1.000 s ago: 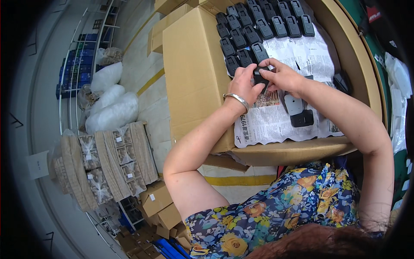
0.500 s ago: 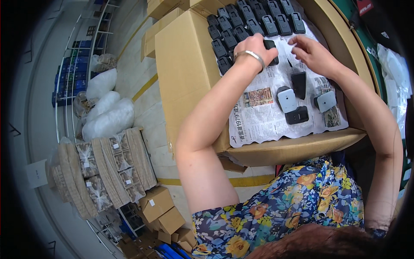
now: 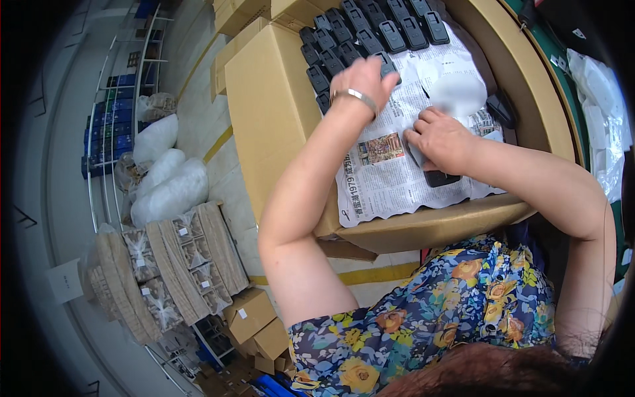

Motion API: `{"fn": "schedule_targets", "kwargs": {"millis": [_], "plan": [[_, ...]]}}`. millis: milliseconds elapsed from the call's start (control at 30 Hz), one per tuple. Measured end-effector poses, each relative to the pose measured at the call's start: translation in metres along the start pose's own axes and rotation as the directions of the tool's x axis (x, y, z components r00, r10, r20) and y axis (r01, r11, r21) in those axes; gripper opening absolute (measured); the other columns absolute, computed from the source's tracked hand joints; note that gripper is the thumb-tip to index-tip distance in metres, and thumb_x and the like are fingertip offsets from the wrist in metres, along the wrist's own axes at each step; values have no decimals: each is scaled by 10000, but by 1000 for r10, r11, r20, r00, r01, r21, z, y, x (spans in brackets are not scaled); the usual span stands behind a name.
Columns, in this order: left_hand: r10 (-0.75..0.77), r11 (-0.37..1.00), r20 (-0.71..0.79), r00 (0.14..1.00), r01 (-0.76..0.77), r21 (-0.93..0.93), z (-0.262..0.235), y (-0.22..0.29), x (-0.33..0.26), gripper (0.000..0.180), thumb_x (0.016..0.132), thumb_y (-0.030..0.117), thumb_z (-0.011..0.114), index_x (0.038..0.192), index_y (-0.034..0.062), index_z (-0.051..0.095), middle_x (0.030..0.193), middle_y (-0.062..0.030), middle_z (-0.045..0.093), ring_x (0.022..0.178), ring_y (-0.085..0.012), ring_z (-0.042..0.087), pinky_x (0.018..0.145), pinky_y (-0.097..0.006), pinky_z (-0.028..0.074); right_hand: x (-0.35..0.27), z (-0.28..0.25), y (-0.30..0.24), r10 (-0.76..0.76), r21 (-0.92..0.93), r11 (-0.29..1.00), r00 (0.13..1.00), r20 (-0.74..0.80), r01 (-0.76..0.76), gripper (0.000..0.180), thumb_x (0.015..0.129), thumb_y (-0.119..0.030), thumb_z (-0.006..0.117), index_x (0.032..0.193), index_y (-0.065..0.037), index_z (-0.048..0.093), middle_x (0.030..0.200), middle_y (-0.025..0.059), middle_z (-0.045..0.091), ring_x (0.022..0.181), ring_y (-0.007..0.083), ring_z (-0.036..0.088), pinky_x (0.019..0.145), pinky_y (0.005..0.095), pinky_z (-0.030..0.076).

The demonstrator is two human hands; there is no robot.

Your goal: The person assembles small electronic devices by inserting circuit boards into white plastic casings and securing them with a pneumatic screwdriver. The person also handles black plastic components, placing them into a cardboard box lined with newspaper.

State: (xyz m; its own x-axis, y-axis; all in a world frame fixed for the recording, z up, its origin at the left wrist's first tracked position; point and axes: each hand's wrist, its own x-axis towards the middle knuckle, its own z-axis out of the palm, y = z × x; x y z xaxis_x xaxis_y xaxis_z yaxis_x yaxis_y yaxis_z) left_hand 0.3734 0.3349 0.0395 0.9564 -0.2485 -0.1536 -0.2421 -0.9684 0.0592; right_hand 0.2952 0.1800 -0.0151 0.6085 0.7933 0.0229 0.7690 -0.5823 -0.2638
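My left hand (image 3: 360, 86), with a bracelet at its wrist, is beside the rows of black plastic cases (image 3: 413, 33). Its thumb and fingers close round one black case (image 3: 386, 64); motion smears the fingertips. Lower on the newspaper sheet (image 3: 390, 188), my right hand (image 3: 444, 139) bends its fingers over a black piece with a grey plate (image 3: 415, 156), mostly hidden beneath the hand. Below that palm a black case (image 3: 441, 178) partly shows. Another black piece (image 3: 501, 111) leans by the carton's right wall. A blurred pale patch (image 3: 458, 91) lies above my right hand.
The newspaper lines an open cardboard carton (image 3: 440, 221) with raised walls. More cartons (image 3: 241, 20) stand beyond it. Clear plastic bags (image 3: 598, 119) lie at the right on a green surface. To the left are bundled packs (image 3: 175, 264), white sacks (image 3: 169, 185) and metal racking (image 3: 122, 106).
My left hand has shifted left with a black case. My right hand has come down and left onto the grey-plated piece. The view has shifted slightly.
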Motion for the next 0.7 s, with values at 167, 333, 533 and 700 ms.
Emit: {"fn": "schedule_targets", "kwargs": {"millis": [167,333,533,700], "plan": [[108,960,295,949,-22,-281,16,-13,-48,314,788,293,580,1005,68,600,953,-162,609,878,-312,589,780,-372,473,8,2,0,14,-53,999,998,53,-11,402,586,-188,728,909,-47,535,892,116,537,948,255,478,884,349,355],[318,597,337,886,89,-797,31,-33,-51,512,786,143,622,1241,29,420,1086,-137,565,968,-216,559,833,-311,456,6,-16,12,14,174,985,1000,3,-15,491,571,-171,756,972,-29,511,980,143,512,981,288,463,877,362,372],[522,86,301,798,302,-949,15,-26,-24,612,816,64,590,1337,26,270,1154,-113,515,998,-161,520,859,-288,439,9,-38,46,130,532,846,951,-279,40,539,605,-141,753,1059,-20,490,1023,147,502,1017,317,448,895,373,378],[493,-21,199,847,240,-971,13,-12,-3,667,760,106,664,1332,88,320,1000,-64,576,809,-110,532,672,-240,437,4,-47,59,250,644,765,916,-314,12,541,660,-130,719,1136,-31,483,1073,149,516,1036,301,493,904,350,410]]}}
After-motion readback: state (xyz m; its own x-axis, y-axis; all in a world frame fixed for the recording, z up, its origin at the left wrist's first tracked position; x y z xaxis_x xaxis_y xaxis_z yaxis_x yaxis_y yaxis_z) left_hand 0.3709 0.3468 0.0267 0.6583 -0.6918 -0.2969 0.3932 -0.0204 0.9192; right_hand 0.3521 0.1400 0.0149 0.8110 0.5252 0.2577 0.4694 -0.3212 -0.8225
